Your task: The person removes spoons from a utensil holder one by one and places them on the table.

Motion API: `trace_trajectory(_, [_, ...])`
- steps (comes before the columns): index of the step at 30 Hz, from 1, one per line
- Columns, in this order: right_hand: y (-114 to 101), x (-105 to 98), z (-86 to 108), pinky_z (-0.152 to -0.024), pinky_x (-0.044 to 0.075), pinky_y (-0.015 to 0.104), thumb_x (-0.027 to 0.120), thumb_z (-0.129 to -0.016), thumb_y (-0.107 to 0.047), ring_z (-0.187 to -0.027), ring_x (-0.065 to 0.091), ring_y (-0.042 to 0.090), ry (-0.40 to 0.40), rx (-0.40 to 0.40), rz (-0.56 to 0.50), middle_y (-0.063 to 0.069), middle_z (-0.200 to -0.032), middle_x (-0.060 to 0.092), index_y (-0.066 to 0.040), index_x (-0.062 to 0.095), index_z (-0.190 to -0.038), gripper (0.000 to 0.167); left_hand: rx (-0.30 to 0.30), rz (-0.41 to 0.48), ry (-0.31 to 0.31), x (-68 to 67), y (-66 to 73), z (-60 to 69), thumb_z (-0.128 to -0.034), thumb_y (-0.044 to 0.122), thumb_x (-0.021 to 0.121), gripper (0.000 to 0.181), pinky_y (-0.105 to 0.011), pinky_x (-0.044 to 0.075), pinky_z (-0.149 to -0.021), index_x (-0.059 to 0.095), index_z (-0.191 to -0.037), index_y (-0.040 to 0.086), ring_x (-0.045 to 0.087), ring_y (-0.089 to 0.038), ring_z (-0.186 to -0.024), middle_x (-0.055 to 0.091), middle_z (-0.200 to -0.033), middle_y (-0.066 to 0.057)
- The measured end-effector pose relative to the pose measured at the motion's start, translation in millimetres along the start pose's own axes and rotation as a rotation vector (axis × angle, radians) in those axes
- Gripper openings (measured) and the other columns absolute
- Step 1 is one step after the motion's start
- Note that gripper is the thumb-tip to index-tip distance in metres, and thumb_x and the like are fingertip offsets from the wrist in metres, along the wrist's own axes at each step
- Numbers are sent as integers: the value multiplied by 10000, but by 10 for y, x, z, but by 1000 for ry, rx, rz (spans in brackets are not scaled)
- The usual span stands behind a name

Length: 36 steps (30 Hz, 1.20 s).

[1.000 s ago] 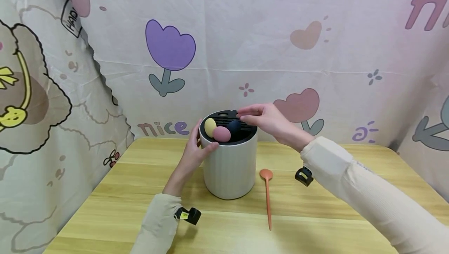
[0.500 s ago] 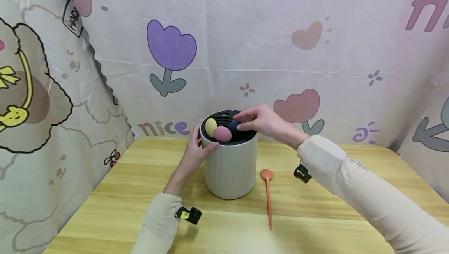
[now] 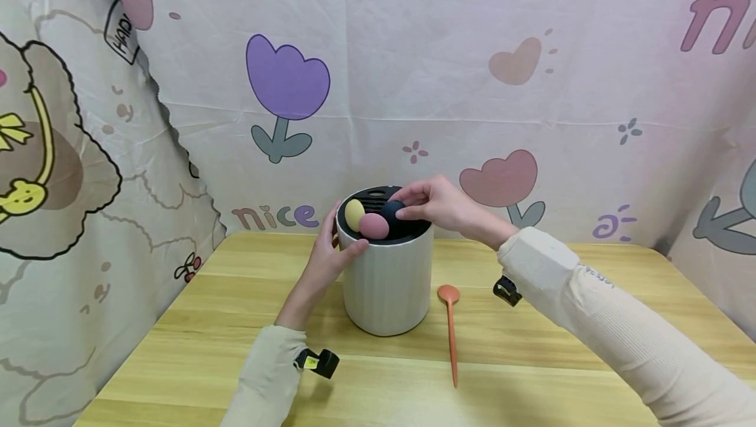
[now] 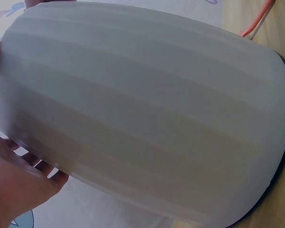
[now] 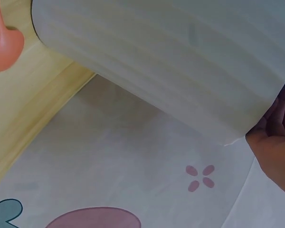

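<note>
Between our two hands stands one white ribbed container, upright on one wooden table. Our left hand grips its side, thumb at the rim. Our right hand pinches one dark blue egg at the black slotted top. Nearer our left hand, we count two more there: one yellow egg, one pink egg. One orange spoon lies below our right hand, beside the container.

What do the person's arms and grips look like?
The left sleeve and right sleeve are cream and wrist-length; the right shows faint bluish lettering, too small to read. A black device with a yellow label sits at the left wrist, another device at the right. Left grip and right grip are gloveless.
</note>
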State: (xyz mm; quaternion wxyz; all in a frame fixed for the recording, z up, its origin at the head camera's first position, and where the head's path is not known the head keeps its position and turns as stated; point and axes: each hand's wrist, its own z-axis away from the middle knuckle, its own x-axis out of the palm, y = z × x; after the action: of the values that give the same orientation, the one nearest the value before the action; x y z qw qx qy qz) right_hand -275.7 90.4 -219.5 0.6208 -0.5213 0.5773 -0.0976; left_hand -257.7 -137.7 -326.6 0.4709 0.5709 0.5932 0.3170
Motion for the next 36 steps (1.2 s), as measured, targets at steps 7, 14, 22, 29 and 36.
trace_trajectory(7, [-27, 17, 3, -777, 516, 284, 699, -893, -88, -850, 646, 165, 21, 35, -11, 67, -896, 711, 16, 694, -1062, 198, 2, 0, -1, 2, -10, 1, -743, 679, 683, 1111, -570, 178, -1121, 141, -1550, 141, 177, -314, -1432, 164, -1589, -86])
trace_trajectory(14, [-25, 1, 6, -789, 522, 296, 671, -920, -116, -833, 640, 159, 57, 59, -30, 59, -899, 708, 0, 674, -1037, 164, 14, 13, 0, 8, 1, -1, -711, 715, 686, 1162, -577, 161, -1124, 142, -1549, 122, 173, -314, -1431, 174, -1585, -88])
trace_trajectory(22, [-92, -89, 17, -800, 507, 359, 655, -935, -143, -859, 638, 215, 107, 20, -21, 59, -884, 719, -16, 664, -1093, 203, 10, 11, 2, 9, -7, -7, -715, 715, 681, 1138, -571, 165, -1124, 148, -1550, 155, 172, -311, -1432, 172, -1586, -85])
trace_trajectory(29, [-184, -177, 14, -809, 521, 365, 686, -909, -119, -850, 643, 210, 180, -20, -94, 64, -899, 725, 5, 679, -1125, 249, 6, 8, 3, 11, -9, -8, -695, 736, 681, 1166, -570, 166, -1124, 143, -1552, 157, 169, -315, -1433, 165, -1588, -86])
trace_trajectory(36, [-256, -247, 1, -803, 532, 299, 711, -884, -93, -1007, 627, 139, 217, -61, -160, 111, -1057, 709, 29, 691, -1150, 294, -11, 5, 9, 3, 1, -2, -715, 714, 682, 1137, -576, 168, -1122, 140, -1553, 170, 168, -330, -1429, 161, -1589, -64])
